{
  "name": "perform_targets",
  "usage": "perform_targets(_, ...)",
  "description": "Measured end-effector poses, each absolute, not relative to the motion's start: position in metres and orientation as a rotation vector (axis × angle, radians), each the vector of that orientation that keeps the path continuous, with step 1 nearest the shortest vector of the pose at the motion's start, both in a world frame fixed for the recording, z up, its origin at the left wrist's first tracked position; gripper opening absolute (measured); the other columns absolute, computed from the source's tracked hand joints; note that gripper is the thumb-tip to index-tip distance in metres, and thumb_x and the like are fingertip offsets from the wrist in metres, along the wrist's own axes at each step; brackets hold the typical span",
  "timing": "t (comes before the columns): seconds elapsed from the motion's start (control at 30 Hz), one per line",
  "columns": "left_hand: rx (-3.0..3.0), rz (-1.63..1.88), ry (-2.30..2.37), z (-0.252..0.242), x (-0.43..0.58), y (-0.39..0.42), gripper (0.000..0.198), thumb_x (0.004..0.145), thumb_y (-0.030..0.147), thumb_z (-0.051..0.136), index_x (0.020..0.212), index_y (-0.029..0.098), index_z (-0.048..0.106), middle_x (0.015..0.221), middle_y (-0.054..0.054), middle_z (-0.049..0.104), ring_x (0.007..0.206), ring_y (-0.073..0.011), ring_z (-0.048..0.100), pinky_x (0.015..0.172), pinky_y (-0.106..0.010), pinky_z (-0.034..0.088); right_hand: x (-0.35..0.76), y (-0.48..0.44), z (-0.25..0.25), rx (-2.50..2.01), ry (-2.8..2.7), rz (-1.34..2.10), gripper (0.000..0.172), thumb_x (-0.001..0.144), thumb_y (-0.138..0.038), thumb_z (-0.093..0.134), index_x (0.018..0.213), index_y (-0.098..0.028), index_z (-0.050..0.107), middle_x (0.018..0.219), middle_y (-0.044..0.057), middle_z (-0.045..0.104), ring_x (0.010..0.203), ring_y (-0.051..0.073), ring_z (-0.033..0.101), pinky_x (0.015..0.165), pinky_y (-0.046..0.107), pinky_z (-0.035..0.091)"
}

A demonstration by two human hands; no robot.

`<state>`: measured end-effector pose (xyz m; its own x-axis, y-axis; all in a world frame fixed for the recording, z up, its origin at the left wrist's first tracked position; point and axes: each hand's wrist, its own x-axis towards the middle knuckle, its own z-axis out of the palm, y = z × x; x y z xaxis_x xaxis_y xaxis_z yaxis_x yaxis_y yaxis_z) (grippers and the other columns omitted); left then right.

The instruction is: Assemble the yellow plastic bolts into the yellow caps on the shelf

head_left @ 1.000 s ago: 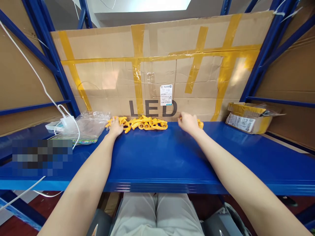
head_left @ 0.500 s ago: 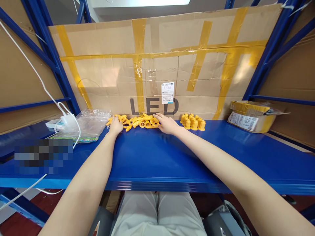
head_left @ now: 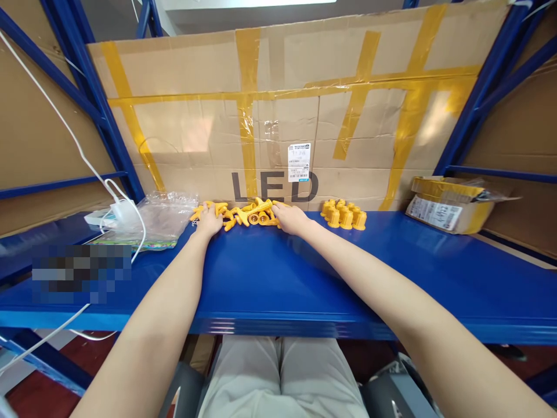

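Note:
A loose pile of small yellow plastic parts [head_left: 248,212] lies on the blue shelf [head_left: 278,273] against the taped cardboard wall. My left hand [head_left: 209,220] rests on the pile's left end, fingers curled over some parts. My right hand [head_left: 290,219] lies on the pile's right end, fingers bent among the pieces. What either hand holds is hidden. A tidy group of upright yellow parts [head_left: 343,214] stands just right of my right hand, apart from it.
A clear plastic bag [head_left: 159,218] and a white charger with cable [head_left: 123,211] lie at the left. A taped cardboard box [head_left: 448,204] sits at the right. Blue rack posts frame both sides. The cardboard wall [head_left: 287,116] closes off the back.
My right hand left the upright group at the right and moved left onto the loose pile. My left hand stayed at the pile's left end.

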<state>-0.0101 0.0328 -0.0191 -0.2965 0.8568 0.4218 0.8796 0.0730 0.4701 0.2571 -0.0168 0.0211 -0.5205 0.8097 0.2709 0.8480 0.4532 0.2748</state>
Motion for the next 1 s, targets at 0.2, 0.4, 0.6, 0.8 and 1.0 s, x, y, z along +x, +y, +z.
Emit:
perform_targets(0.2,-1.807,-1.006,-2.366,-0.017,-0.007,0.027,0.065,0.086,0.031,0.046,0.147,0.012,0.032,0.159,-0.017,0.013,0.145,-0.0298,0.016,0.117,-0.047,0.023,0.279,-0.026,0.019,-1.516,-2.590,-0.608,0.023,0.093,-0.024,0.047,0.113,-0.015,0.055,0.124,0.017,0.054,0.104,0.026,0.061,0.081,0.034,0.046)
perform_targets(0.4,-1.790,-1.109,-2.329,-0.016,-0.008,0.026,0.065,0.084,0.030,0.050,0.144,0.010,0.036,0.158,-0.020,0.018,0.145,-0.0328,0.014,0.117,-0.053,0.020,0.294,-0.037,0.009,-1.516,-2.467,-0.491,0.027,0.093,-0.018,0.040,0.116,-0.016,0.053,0.125,0.016,0.055,0.094,0.025,0.063,0.077,0.036,0.044)
perform_targets(0.6,-1.880,-1.175,-2.022,-0.001,0.004,0.018,0.059,0.082,0.022,0.049,0.140,0.016,0.041,0.157,-0.015,0.023,0.146,-0.0323,0.013,0.117,-0.057,0.016,0.300,-0.030,0.007,-1.503,-2.399,-0.420,0.023,0.090,-0.011,0.040,0.105,-0.017,0.056,0.113,0.012,0.059,0.089,0.022,0.063,0.069,0.030,0.041)
perform_targets(0.8,-2.163,-0.983,-1.647,0.015,0.036,0.004,0.059,0.084,0.019,0.043,0.142,0.013,0.036,0.159,-0.014,0.019,0.147,-0.0270,0.011,0.119,-0.052,0.012,0.313,-0.028,0.016,-1.519,-2.225,-0.480,0.029,0.085,-0.003,0.037,0.103,-0.015,0.055,0.108,0.014,0.059,0.089,0.022,0.059,0.071,0.030,0.041)
perform_targets(1.0,-2.354,-0.830,-1.410,0.016,0.061,-0.004,0.059,0.082,0.016,0.043,0.141,0.015,0.037,0.159,-0.012,0.019,0.147,-0.0256,0.014,0.117,-0.054,0.015,0.317,-0.029,0.021,-1.561,-2.112,-0.364,0.030,0.082,-0.004,0.039,0.103,-0.016,0.058,0.110,0.012,0.062,0.092,0.023,0.061,0.072,0.030,0.043)
